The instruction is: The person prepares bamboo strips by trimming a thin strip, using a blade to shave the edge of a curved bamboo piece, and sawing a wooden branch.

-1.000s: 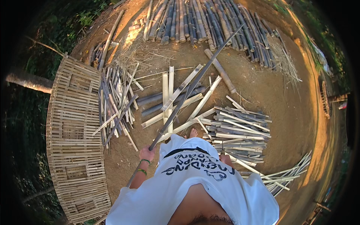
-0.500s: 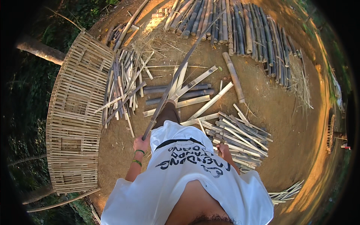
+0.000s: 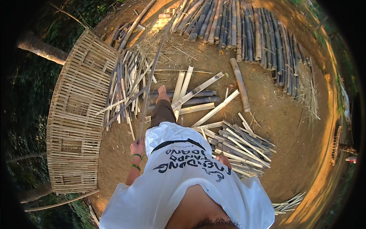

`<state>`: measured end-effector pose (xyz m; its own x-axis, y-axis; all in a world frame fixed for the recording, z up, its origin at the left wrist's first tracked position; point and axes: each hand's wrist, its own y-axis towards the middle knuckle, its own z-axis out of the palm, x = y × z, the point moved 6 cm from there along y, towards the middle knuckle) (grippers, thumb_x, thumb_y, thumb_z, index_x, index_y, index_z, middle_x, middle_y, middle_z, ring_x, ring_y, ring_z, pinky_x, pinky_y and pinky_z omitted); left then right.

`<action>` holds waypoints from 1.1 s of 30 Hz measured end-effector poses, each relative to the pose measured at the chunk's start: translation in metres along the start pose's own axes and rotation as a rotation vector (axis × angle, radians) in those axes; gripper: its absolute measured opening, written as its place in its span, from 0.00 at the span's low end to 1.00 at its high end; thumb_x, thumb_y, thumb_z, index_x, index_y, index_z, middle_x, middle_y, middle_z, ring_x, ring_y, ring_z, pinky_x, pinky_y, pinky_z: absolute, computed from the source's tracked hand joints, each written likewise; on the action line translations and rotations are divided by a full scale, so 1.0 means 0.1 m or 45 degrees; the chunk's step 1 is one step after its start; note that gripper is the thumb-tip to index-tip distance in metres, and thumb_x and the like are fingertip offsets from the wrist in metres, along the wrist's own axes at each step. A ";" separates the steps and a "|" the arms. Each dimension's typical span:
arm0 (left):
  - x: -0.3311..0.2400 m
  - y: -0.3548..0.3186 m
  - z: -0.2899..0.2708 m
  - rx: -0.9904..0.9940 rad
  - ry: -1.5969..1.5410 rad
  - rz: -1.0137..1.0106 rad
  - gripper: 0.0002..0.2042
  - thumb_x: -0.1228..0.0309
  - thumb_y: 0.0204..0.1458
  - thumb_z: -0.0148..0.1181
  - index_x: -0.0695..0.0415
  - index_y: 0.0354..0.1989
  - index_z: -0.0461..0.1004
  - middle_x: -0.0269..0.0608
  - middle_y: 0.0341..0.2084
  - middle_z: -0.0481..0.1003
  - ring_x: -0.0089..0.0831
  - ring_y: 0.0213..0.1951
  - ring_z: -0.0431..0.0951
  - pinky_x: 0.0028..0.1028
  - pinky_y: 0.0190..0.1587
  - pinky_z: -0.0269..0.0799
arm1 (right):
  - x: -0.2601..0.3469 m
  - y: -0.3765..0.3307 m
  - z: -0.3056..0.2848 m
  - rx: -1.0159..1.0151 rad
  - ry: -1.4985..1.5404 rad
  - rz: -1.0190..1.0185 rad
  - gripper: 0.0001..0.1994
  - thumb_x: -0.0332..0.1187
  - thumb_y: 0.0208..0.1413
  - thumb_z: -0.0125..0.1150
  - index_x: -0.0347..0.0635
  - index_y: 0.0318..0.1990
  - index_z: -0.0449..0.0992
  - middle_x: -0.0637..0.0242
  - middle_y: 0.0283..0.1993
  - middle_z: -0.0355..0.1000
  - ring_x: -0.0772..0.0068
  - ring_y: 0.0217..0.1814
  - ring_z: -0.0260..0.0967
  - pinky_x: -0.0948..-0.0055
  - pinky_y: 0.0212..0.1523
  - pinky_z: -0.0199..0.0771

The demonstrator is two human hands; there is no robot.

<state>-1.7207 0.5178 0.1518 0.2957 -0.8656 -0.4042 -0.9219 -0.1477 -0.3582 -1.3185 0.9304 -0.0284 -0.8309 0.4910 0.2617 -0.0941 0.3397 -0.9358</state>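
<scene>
My left hand, with green bands at the wrist, is closed around the near end of a long bamboo strip. The strip reaches far forward, passing above loose slats and straw. At my right side, partly covered by my white shirt, my right hand is closed on a slim knife-like tool. Only a small, dark part of that tool shows. Beyond this hand lies a heap of split bamboo slats. One bare foot is stepping beside split bamboo halves on the ground.
A slatted bamboo panel runs along the left. A pile of loose slats lies beside it. Many bamboo poles are stacked at the far side, with a single pole nearer. More thin strips lie at the lower right.
The strip in my left hand has swung leftward and points more straight ahead. My bare foot has come into sight ahead of me. My right hand has slipped further behind the shirt.
</scene>
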 end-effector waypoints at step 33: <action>-4.16 7.30 -0.82 0.222 0.200 0.339 0.27 0.49 0.54 0.61 0.68 0.40 0.78 0.59 0.31 0.79 0.52 0.33 0.80 0.44 0.38 0.73 | 7.98 0.19 2.10 -0.364 0.163 -0.415 0.32 0.56 0.45 0.69 0.30 0.42 0.76 0.56 0.29 0.77 0.65 0.30 0.76 0.65 0.35 0.74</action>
<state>-2.5373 0.7311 0.1279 -0.0042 -0.9278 -0.3730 -0.9010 0.1654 -0.4011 -2.0981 1.1604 0.1132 -0.7066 0.4107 0.5762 -0.1695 0.6924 -0.7014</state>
